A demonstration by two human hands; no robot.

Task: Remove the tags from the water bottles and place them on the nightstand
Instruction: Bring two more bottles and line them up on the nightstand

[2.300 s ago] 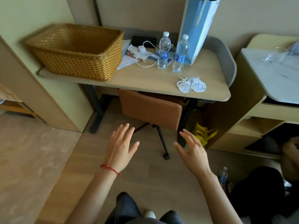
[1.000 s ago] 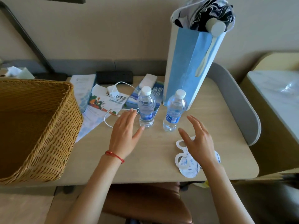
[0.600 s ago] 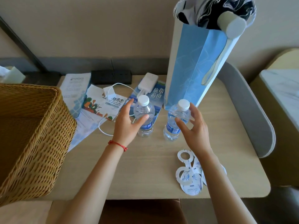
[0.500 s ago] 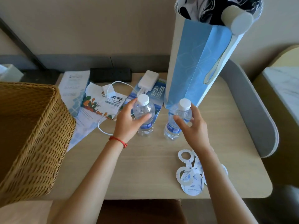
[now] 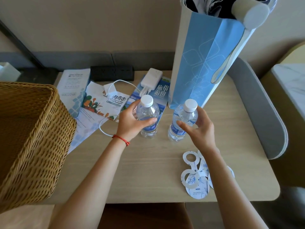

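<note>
Two clear water bottles with white caps and blue labels stand upright on the wooden desk (image 5: 148, 162). My left hand (image 5: 132, 123) grips the left bottle (image 5: 147, 113) around its body. My right hand (image 5: 198, 129) wraps around the right bottle (image 5: 185, 113), thumb in front and fingers behind. Neither bottle neck carries a tag. Several white paper tags (image 5: 196, 177) with round neck holes lie flat near the desk's front right edge, partly under my right forearm.
A wicker basket (image 5: 31, 138) fills the desk's left side. A tall blue paper bag (image 5: 204, 63) stands just behind the bottles. Brochures (image 5: 92, 104), a white charger (image 5: 152, 78) with cable and a black power strip (image 5: 112, 72) lie at the back. A marble-topped nightstand (image 5: 292, 86) is at right.
I walked up to the desk and both hands reached forward. They now close around the two bottles, which stand where they were.
</note>
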